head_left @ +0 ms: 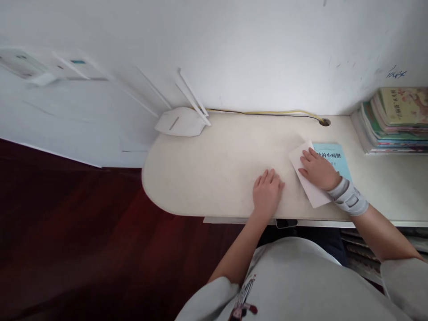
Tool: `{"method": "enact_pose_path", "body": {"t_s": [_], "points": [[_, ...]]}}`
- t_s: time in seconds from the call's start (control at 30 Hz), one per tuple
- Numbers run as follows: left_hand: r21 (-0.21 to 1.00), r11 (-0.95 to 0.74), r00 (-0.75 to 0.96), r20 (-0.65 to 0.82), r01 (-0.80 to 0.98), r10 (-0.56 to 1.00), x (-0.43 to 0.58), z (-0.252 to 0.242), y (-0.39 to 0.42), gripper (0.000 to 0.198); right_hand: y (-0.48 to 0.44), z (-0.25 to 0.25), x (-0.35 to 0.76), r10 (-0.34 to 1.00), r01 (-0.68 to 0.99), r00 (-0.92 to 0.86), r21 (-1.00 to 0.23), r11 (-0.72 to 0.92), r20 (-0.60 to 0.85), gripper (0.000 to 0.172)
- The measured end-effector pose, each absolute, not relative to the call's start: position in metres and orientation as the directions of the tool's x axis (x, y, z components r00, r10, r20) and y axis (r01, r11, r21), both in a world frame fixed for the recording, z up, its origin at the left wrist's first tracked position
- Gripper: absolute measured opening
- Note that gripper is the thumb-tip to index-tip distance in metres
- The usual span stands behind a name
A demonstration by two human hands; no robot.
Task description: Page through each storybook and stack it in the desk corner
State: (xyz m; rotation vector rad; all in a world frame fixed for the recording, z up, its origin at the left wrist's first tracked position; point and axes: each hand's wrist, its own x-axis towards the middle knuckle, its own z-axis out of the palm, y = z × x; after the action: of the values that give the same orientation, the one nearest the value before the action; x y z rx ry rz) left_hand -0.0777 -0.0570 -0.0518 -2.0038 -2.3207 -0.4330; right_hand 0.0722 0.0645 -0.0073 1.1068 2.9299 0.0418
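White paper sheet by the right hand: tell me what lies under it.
The white paper sheet overlaps the blue book and desk. The right hand covers the overlap.

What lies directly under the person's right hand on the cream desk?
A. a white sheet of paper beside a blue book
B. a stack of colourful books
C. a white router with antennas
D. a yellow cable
A: the right hand rests flat on the white sheet of paper, which overlaps the blue book; the left hand lies on the bare cream desk.
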Motion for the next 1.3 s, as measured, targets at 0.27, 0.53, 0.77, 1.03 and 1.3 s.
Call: {"method": "enact_pose_path", "body": {"t_s": [0.27, 0.53, 0.77, 1.03, 1.3], "points": [[0.170, 0.137, -0.147, 0.046, 0.976, 0.988, -0.077, -0.056, -0.013, 0.063, 0.063, -0.009, 0.071, 0.679, 0.680, -0.733, 0.073, 0.729, 0.048, 0.038], [0.230, 0.088, -0.121, 0.137, 0.969, 0.983, -0.081, -0.059, -0.019, 0.046, 0.058, -0.006, 0.070, 0.692, 0.693, -0.720, 0.072, 0.717, 0.043, 0.037], [0.284, 0.109, -0.164, 0.179, 0.953, 0.970, -0.080, -0.054, -0.021, 0.049, 0.058, -0.017, 0.057, 0.676, 0.659, -0.715, -0.151, 0.737, 0.179, 0.043], [0.225, 0.110, -0.143, 0.135, 0.968, 0.981, -0.080, -0.052, -0.024, 0.050, 0.050, 0.015, 0.097, 0.418, 0.341, -0.888, -0.336, 0.878, 0.191, 0.055], [0.371, 0.129, -0.184, 0.116, 0.920, 0.976, -0.082, -0.046, -0.024, 0.049, 0.031, 0.006, 0.098, 0.299, 0.298, -0.954, 0.014, 0.954, -0.035, 0.053]]}}
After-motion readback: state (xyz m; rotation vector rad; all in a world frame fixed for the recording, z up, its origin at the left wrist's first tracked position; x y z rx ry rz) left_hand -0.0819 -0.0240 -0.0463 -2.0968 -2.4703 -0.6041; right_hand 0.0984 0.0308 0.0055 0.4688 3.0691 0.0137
